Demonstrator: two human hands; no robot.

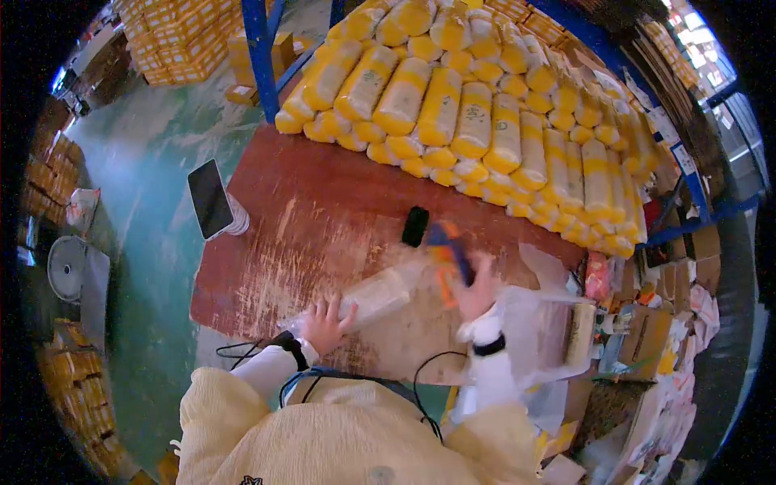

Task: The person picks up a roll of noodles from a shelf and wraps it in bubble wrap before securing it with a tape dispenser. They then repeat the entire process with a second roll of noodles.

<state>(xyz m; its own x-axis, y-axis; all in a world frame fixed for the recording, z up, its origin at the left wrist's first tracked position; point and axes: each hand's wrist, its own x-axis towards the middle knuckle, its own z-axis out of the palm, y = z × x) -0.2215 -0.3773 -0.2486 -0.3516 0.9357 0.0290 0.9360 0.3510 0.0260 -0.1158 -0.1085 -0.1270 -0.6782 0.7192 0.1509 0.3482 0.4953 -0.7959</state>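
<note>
A clear plastic-wrapped roll [378,296] lies slantwise on the worn red-brown table [275,218]. My left hand [325,323] rests on its near left end with the fingers spread. To the right of the roll, my right hand [478,287] is closed round an orange and dark blue tool [451,263], blurred by motion, that looks like a tape dispenser. A small black object [415,226] lies on the table just beyond the roll. Black bands circle both wrists.
Yellow and white wrapped rolls [473,121] are piled along the table's far side. A phone or tablet [210,200] stands upright at the left edge. Plastic sheeting [541,323] lies at the right, beside cartons [647,339]. Thin cables run along the near edge.
</note>
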